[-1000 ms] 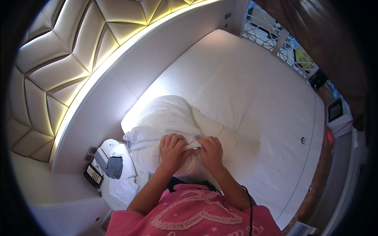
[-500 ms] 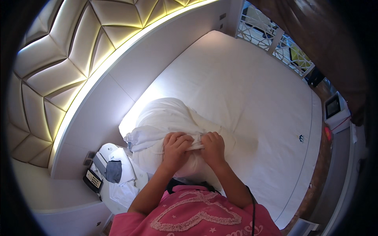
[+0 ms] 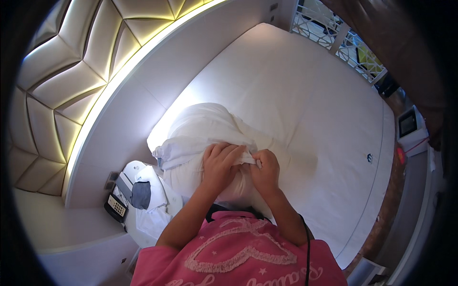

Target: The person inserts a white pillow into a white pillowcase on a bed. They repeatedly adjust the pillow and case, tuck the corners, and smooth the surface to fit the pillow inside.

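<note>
A bulky white pillow (image 3: 200, 124) in a loose, rumpled white case lies at the near left of the bed, right in front of me. The case bunches into a crumpled edge (image 3: 164, 153) on the left. My left hand (image 3: 221, 164) is closed over the cloth, its fingers curled into it near the middle. Just to the right, my right hand (image 3: 265, 170) pinches a narrow raised fold (image 3: 246, 158) of the same case. That fold stretches between the two hands. My fingertips are partly buried in the fabric.
The white-covered mattress (image 3: 315, 100) spreads away to the right. On the left, a bedside table (image 3: 174, 202) bears a dark telephone (image 3: 116, 206), white cloths and a grey cloth (image 3: 141, 195). A padded, lit headboard wall (image 3: 71, 86) rises beyond. A white box with a dark screen (image 3: 409, 125) stands at far right.
My right hand has turned inward and tightened on the fold, while my left hand has slid slightly right over the cloth. The whole view has shifted a little.
</note>
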Available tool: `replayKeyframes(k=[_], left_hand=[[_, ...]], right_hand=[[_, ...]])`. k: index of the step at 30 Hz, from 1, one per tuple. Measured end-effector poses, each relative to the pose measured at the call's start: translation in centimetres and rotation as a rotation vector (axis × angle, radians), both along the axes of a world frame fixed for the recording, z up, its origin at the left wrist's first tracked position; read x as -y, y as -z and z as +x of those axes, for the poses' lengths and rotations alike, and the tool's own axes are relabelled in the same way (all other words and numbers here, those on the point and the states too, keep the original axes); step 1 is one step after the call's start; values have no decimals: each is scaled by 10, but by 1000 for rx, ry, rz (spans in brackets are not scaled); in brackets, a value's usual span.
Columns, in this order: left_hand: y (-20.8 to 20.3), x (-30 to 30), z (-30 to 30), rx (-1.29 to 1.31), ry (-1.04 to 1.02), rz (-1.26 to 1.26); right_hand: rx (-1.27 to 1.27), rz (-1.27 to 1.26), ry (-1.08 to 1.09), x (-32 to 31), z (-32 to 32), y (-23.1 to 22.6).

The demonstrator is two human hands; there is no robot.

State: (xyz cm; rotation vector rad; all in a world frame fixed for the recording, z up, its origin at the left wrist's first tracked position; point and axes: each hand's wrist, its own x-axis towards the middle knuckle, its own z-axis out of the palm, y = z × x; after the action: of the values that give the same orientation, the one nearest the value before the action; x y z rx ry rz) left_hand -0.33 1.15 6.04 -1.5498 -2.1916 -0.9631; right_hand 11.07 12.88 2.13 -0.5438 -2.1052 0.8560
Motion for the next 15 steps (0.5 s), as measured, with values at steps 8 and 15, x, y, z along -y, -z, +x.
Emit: replayKeyframes(k=[8,15], left_hand=[[14,3,4,88,13,-1],[21,1,4,83,77,-3]], right_hand=[[158,-154,-71,0,9,10],[203,-110,-227,-21,16,10]])
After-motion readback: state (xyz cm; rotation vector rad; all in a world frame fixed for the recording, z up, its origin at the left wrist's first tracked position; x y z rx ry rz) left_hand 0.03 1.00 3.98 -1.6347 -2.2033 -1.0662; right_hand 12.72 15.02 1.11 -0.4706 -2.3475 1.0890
